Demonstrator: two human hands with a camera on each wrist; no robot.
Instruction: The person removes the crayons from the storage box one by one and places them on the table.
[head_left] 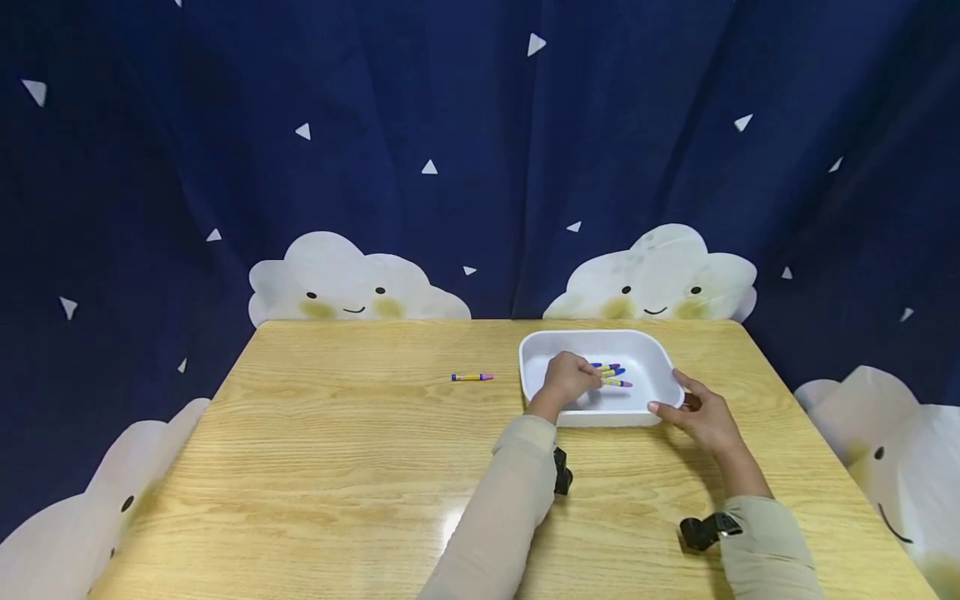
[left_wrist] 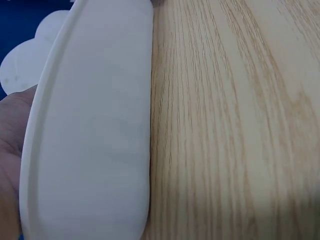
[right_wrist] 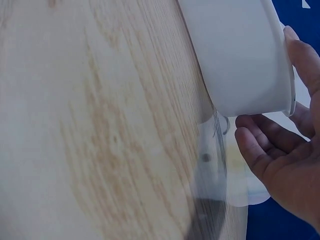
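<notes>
A white plastic tray (head_left: 543, 340) with rounded corners stands on the wooden table, several crayons (head_left: 611, 372) lying inside it. My left hand (head_left: 572, 377) reaches into the tray and pinches a crayon with a purple tip (head_left: 618, 383) by its left end. In the left wrist view the tray wall (left_wrist: 95, 120) hides the fingers, and only part of the palm shows. My right hand (head_left: 705, 419) grips the tray's near right corner, thumb on the rim and fingers against the outer side. The right wrist view shows its fingers (right_wrist: 255, 150) curled beside the tray end (right_wrist: 240, 60).
One crayon with a pink tip (head_left: 472, 377) lies on the table (head_left: 337, 467) to the left of the tray. Behind the far table edge hangs a dark blue curtain (head_left: 375, 125) with white triangles and clouds.
</notes>
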